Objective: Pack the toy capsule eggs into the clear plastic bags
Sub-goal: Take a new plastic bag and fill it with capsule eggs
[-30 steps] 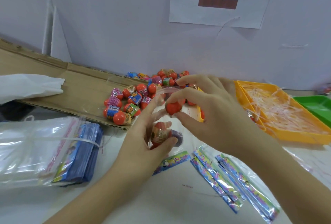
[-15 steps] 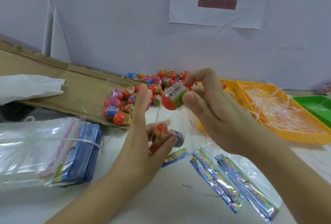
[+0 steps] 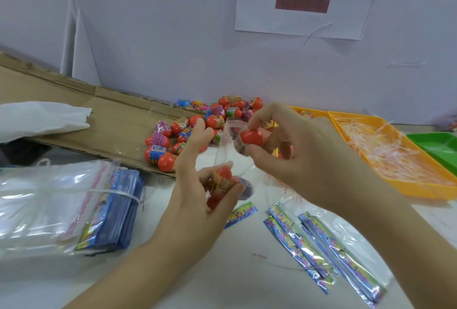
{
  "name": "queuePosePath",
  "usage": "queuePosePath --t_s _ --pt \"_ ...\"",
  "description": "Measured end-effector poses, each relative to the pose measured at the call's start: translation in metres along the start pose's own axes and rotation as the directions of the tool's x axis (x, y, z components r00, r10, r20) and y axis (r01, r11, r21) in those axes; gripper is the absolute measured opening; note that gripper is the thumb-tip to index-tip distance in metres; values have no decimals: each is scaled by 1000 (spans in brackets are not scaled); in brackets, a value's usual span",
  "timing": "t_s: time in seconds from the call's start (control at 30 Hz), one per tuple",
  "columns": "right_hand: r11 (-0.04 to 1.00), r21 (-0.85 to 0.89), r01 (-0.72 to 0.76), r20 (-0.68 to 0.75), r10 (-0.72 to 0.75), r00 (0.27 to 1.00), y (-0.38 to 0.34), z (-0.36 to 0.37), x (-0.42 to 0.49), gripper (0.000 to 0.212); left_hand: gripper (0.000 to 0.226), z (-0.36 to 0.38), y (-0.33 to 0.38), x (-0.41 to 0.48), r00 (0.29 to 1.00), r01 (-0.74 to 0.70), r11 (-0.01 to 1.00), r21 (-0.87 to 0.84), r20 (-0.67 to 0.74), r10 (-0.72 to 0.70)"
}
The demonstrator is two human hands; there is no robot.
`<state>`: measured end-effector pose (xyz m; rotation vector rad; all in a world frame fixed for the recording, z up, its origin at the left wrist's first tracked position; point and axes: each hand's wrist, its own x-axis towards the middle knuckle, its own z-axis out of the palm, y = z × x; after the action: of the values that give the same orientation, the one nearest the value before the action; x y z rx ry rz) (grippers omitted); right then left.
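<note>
Gripped the clear bag [image 3: 228, 153] low in the left hand [image 3: 197, 200], inside the tabletop's near edge, mouth propped open for loading; pinched a red egg [image 3: 251, 137] at that mouth in the right hand [image 3: 304, 158].

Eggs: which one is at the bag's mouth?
The red-ended egg pinched by the right hand; others lie on the cardboard or sit lower in the bag.

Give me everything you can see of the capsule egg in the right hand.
The capsule egg is small and looks like glossy plastic, with a red rounded end facing the camera and a darker printed wrap round its other half. The right hand pinches it between thumb and fingers at the open mouth of the clear bag, which the left hand holds. Whether it is inside the rim is unclear.
</note>
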<state>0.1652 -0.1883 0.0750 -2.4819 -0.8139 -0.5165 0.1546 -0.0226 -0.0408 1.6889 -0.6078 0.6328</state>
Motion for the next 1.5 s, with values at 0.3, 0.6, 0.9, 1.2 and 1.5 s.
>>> queuePosePath --t_s 0.3,0.6,0.9,1.2,1.5 --pt "976 -191 103 201 -64 977 -4 3 -1 37 91 1 8 4 999 47 995 -92 -21 -49" --pt "749 566 -344 192 287 939 23 31 0 86 104 -1 16 17 932 282 833 -476 -68 -355" --pt "400 833 -383 301 253 919 20 47 0 20 53 -4 17 23 831 465 666 -583 28 -556" --pt "463 799 -385 258 315 914 13 44 0 18 30 -6 20 23 815 428 673 -604 -64 -576" --pt "980 197 33 -461 63 885 10 40 -3 32 27 0 25 19 882 358 832 -424 -140 -451"
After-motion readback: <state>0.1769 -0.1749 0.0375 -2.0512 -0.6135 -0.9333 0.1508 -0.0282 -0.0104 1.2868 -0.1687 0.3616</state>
